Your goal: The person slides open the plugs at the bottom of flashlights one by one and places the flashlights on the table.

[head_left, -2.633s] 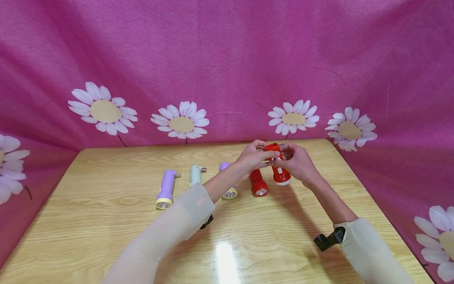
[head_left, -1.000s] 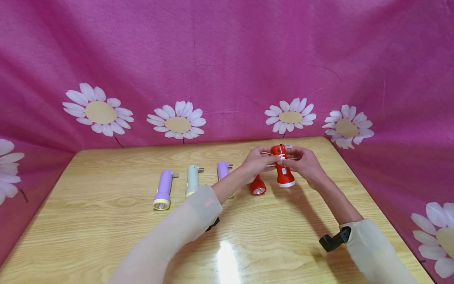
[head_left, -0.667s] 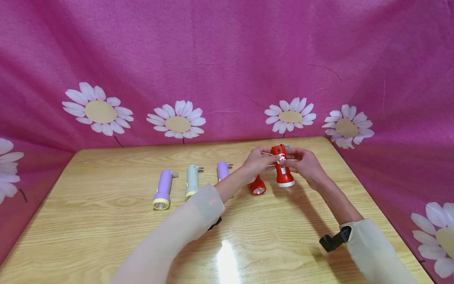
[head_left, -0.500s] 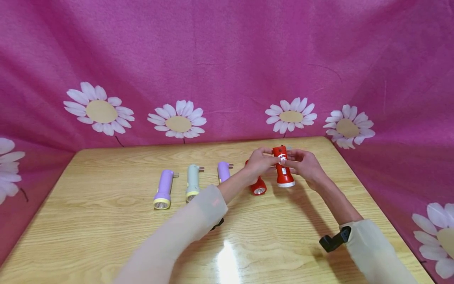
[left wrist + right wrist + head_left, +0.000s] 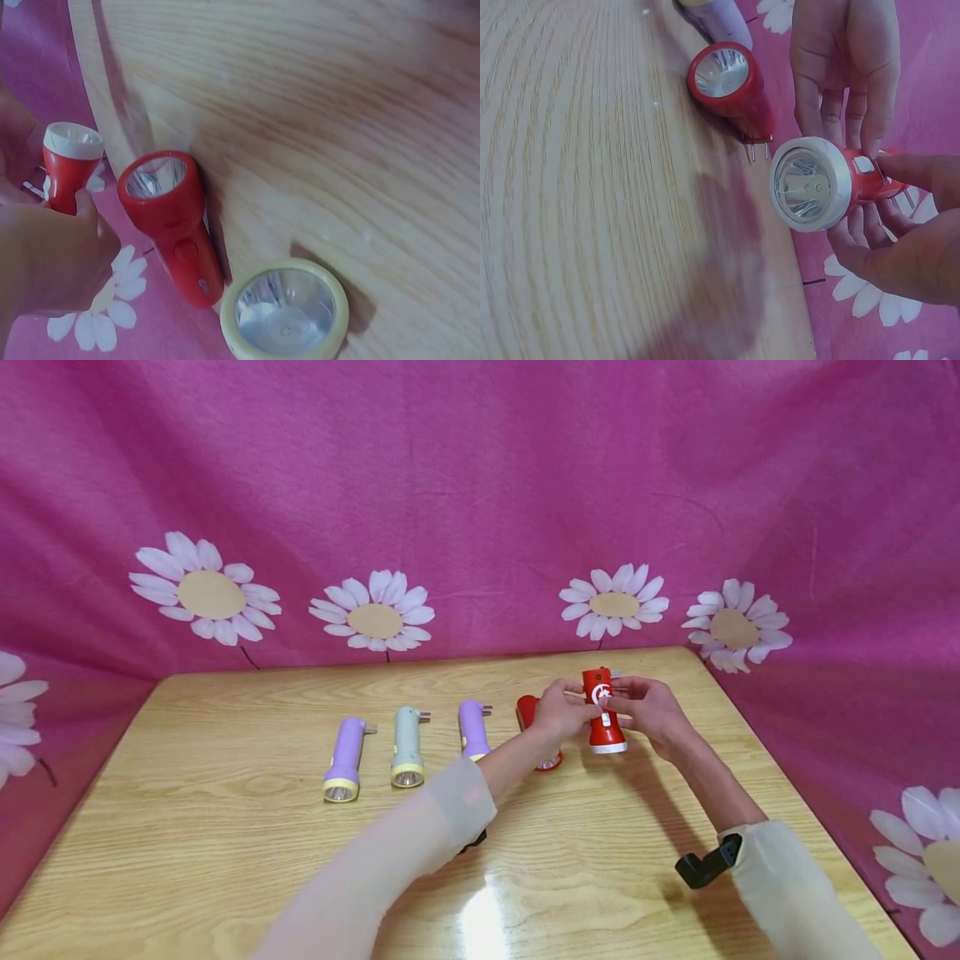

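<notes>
Both hands hold a red flashlight with a white rim [image 5: 607,737] above the table's far right part, its lens end toward me and its metal plug prongs [image 5: 906,199] out at the back. My left hand [image 5: 564,712] grips it from the left, thumb on the body. From the right, my right hand [image 5: 654,713] pinches it between thumb and fingers. A white print and a switch [image 5: 864,164] show on its upper side. Just left of it, partly hidden behind my left hand, a second red flashlight [image 5: 174,217] lies on the table.
Further left lie a purple flashlight [image 5: 472,727], a pale green one [image 5: 407,739] and another purple one [image 5: 348,752], in a row on the wooden table [image 5: 187,860]. A pink cloth with daisies [image 5: 480,510] hangs behind and beside the table.
The held flashlight has shifted slightly right and turned, so its white print faces me more. My left hand has moved right, uncovering more of the pale green flashlight.
</notes>
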`<action>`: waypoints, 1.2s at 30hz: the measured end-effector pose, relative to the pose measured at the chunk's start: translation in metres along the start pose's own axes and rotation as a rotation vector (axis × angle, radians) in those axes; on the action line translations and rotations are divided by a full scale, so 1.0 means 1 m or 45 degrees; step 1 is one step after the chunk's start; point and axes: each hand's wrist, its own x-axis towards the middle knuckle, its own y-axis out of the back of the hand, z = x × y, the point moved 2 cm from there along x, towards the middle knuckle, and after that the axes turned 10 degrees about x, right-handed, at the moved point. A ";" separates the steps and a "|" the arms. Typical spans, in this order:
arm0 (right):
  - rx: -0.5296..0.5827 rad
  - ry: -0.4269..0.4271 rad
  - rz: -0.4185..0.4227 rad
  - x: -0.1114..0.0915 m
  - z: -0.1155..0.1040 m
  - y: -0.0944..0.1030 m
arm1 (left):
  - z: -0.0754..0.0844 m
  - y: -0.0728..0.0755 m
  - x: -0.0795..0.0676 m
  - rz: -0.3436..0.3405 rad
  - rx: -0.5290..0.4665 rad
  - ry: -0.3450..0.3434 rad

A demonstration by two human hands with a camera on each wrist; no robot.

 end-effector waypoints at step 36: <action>-0.097 -0.188 0.008 0.007 0.019 0.011 | -0.012 -0.028 -0.002 0.194 0.330 0.121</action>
